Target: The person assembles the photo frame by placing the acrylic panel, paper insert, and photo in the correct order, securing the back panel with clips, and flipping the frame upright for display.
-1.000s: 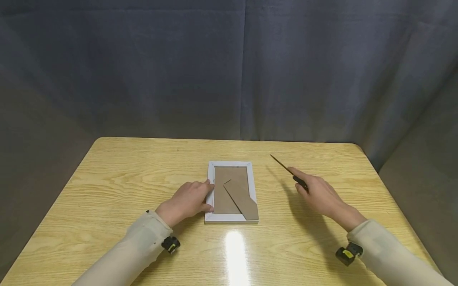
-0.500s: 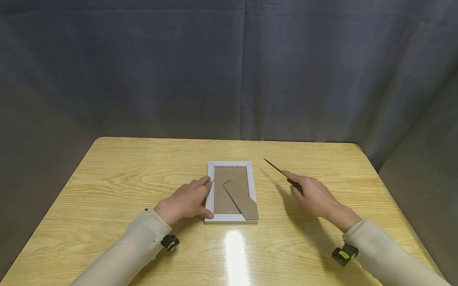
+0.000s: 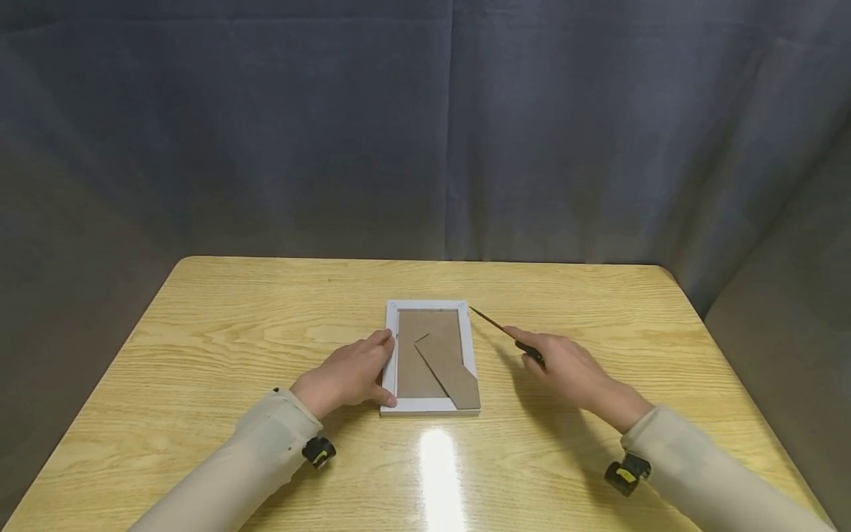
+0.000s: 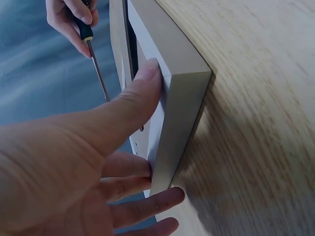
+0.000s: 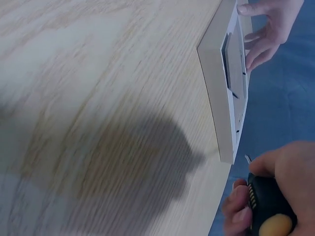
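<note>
A white picture frame (image 3: 431, 406) lies face down on the wooden table, its brown backing board (image 3: 428, 321) and slanted stand leg (image 3: 456, 380) facing up. My left hand (image 3: 347, 371) rests on the frame's left border, fingers nearly straight. The left wrist view shows the thumb (image 4: 130, 105) on top of the border and fingertips (image 4: 167, 198) by its outer side. In my right hand (image 3: 566, 369) is a screwdriver (image 3: 530, 350) with a black handle and a yellow end in the right wrist view. Its tip points left, beside the frame's far right corner in the head view.
The wooden table (image 3: 253, 303) has rounded far corners. A dark grey curtain (image 3: 319, 148) hangs behind it and along both sides. A bright light reflection (image 3: 439, 473) lies on the tabletop in front of the frame.
My right hand has moved left with the screwdriver, bringing its tip to the frame's far right corner. The left thumb has slid slightly nearer along the border, while the frame has stayed put.
</note>
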`<state>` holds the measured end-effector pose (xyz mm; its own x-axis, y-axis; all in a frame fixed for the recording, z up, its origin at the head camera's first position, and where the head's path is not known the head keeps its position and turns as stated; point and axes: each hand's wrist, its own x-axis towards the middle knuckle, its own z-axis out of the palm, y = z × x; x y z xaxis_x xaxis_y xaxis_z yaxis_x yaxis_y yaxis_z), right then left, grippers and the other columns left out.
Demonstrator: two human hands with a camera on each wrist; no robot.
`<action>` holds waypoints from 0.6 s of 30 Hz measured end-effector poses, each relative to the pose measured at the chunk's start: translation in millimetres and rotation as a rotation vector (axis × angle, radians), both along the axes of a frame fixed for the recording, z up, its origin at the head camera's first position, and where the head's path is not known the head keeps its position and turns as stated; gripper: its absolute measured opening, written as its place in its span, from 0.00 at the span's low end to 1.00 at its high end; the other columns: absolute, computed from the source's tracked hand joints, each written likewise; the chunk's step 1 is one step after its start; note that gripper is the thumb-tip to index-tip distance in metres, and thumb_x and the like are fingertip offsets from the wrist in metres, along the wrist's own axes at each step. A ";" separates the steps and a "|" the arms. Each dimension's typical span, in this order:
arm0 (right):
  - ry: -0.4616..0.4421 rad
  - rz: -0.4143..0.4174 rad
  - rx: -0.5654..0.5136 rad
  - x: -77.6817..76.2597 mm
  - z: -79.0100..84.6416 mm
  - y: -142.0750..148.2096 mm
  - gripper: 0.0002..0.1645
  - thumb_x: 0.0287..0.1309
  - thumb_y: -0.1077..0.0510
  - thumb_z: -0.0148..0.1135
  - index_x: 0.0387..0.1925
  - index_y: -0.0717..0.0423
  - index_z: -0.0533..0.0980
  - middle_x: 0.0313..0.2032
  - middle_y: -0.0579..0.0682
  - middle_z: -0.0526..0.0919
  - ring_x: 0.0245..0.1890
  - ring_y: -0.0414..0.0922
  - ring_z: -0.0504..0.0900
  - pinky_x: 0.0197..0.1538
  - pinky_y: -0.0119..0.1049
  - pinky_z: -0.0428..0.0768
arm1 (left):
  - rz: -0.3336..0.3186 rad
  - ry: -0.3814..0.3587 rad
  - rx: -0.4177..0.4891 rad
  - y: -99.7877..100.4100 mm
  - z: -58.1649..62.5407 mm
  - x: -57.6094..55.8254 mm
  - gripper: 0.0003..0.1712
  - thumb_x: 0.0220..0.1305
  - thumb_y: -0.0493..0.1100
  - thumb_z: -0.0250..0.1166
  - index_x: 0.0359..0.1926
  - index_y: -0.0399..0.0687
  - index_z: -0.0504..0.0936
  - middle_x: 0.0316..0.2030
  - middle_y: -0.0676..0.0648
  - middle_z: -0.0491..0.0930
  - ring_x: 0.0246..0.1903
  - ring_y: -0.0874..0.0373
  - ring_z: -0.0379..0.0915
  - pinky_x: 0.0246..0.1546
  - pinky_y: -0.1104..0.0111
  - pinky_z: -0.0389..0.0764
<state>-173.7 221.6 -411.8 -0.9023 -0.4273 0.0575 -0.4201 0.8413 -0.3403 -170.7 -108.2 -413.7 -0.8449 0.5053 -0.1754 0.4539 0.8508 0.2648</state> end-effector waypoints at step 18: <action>0.043 0.059 0.018 -10.9 -1.3 -27.1 0.30 0.61 0.60 0.53 0.66 0.46 0.69 0.19 0.43 0.68 0.16 0.38 0.59 0.17 0.33 0.59 | -0.004 -0.025 -0.027 -0.6 -2.4 -5.0 0.59 0.44 0.61 0.70 0.69 0.32 0.57 0.71 0.36 0.53 0.66 0.44 0.57 0.61 0.57 0.67</action>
<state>-184.6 194.5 -413.1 -0.8723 -0.4811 0.0874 -0.4831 0.8204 -0.3058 -175.7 -108.8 -416.0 -0.8379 0.5038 -0.2101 0.4511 0.8558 0.2531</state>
